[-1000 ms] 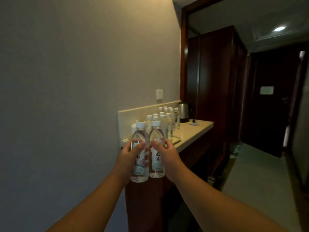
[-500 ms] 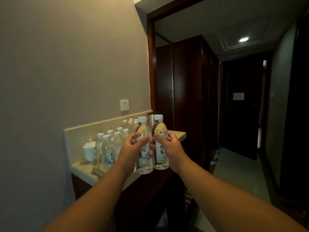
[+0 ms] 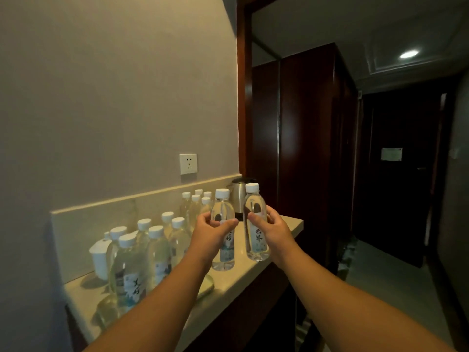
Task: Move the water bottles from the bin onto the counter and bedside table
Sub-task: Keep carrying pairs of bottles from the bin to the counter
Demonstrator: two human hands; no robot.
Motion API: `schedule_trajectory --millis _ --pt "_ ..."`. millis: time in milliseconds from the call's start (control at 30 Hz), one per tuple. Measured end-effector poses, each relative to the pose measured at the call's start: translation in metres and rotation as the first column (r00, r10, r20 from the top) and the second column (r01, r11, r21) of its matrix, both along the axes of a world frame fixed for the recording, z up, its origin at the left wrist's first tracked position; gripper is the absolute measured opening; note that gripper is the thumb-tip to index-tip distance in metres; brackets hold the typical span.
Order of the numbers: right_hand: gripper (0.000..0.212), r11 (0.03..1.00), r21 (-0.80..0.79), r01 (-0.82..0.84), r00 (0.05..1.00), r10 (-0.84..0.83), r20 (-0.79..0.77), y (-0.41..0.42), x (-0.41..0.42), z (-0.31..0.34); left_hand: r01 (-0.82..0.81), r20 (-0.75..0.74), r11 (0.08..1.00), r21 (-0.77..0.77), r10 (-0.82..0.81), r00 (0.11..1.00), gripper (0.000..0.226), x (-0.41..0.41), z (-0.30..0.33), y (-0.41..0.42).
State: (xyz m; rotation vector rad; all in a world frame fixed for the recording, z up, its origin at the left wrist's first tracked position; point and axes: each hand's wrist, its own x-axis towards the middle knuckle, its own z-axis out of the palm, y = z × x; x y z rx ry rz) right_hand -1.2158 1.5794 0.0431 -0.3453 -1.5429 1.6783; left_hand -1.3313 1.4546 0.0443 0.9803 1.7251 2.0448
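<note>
Head view: two water bottles carried over the counter (image 3: 266, 252), one per hand, likely for setting down beside the bottles already standing there (image 3: 152, 247). Left hand (image 3: 212, 236) wrapped tight around the left bottle (image 3: 223, 232); right hand (image 3: 272, 231) clasping the right bottle (image 3: 255, 224). Both upright, white caps up, long axes vertical, bases apparently just above the countertop. Kettle (image 3: 241, 196) behind.

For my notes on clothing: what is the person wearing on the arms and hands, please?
Nothing is worn that shows here. The left hand and the right hand are bare, with no gloves, and I see no rings. Both forearms are uncovered as far as the bottom edge of the picture: no sleeves, no watch, no bracelet. The dim light may hide small details.
</note>
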Motion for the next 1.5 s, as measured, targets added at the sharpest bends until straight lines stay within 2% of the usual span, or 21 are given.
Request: schedule_trajectory --millis 67,200,300,500,633,800,867,967,1133,1333,1500 --pt "0.053 1.0 0.013 -0.025 0.999 0.024 0.037 0.02 -0.021 -0.008 -0.023 0.004 0.999 -0.038 0.024 1.0 0.064 -0.014 -0.007 0.014" --pt "0.03 0.995 0.055 -0.088 0.991 0.082 0.109 0.052 -0.06 -0.026 -0.194 -0.04 0.976 -0.1 0.191 0.981 0.066 -0.038 -0.023 0.044" --pt "0.025 0.986 0.097 -0.135 0.982 0.121 0.142 0.079 -0.087 -0.041 -0.308 -0.039 0.942 -0.129 0.306 0.951 0.073 -0.054 -0.034 0.074" --pt "0.024 0.957 0.165 -0.237 0.951 0.195 0.239 0.143 -0.132 -0.055 -0.467 -0.045 0.874 -0.135 0.465 0.884 0.05 -0.075 -0.054 0.123" --pt "0.041 0.911 0.198 -0.362 0.912 0.302 0.276 0.175 -0.154 -0.059 -0.575 -0.05 0.8 -0.169 0.576 0.816 0.051 -0.082 -0.058 0.143" --pt "0.028 0.89 0.156 -0.428 0.888 0.382 0.256 0.188 -0.171 -0.071 -0.655 -0.177 0.726 -0.208 0.631 0.755 0.053 -0.084 -0.06 0.15" --pt "0.033 0.881 0.149 -0.449 0.88 0.408 0.242 0.189 -0.176 -0.073 -0.693 -0.201 0.693 -0.198 0.663 0.721 0.059 -0.083 -0.06 0.147" --pt "0.044 0.873 0.144 -0.465 0.874 0.427 0.232 0.187 -0.18 -0.075 -0.714 -0.229 0.67 -0.205 0.676 0.7 0.053 -0.081 -0.06 0.143" --pt "0.038 0.872 0.131 -0.471 0.87 0.436 0.228 0.185 -0.184 -0.078 -0.726 -0.265 0.646 -0.234 0.676 0.688 0.056 -0.077 -0.06 0.145" --pt "0.037 0.865 0.113 -0.489 0.856 0.451 0.253 0.184 -0.189 -0.076 -0.728 -0.276 0.642 -0.24 0.673 0.686 0.05 -0.08 -0.057 0.148" --pt "0.053 0.839 0.152 -0.522 0.835 0.467 0.291 0.189 -0.187 -0.068 -0.741 -0.282 0.629 -0.235 0.685 0.672 0.051 -0.074 -0.058 0.148"
